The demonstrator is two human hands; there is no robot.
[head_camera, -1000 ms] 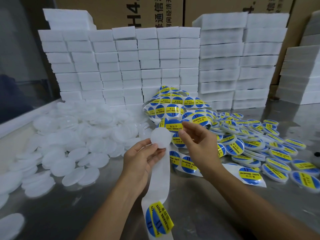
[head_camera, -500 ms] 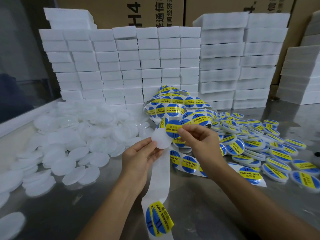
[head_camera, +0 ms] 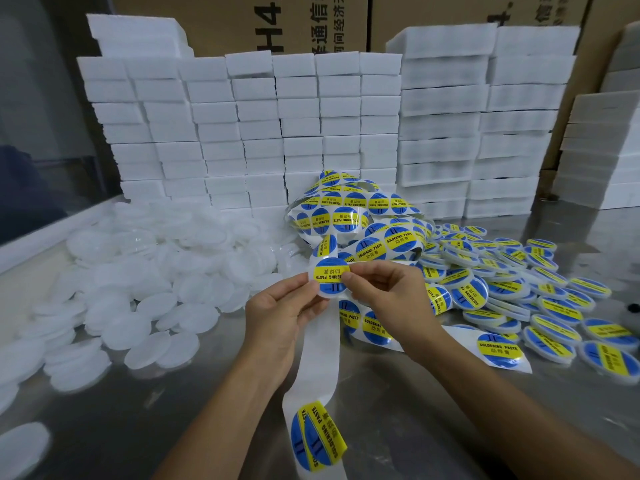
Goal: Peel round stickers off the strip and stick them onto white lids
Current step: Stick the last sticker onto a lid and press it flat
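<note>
I pinch the white lid in my left hand, steadying it while my right hand fingertips press the soldering-paste sticker flat.

The round stickers read "SOLDERING PASTE" with "助焊膏" on a yellow band. At 12 o'clock, the cardboard box shows "H4." and "通信".

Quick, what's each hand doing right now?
Left hand: holds the white lid by its left edge.
Right hand: thumb and fingers pinch the round sticker onto that lid.
</note>
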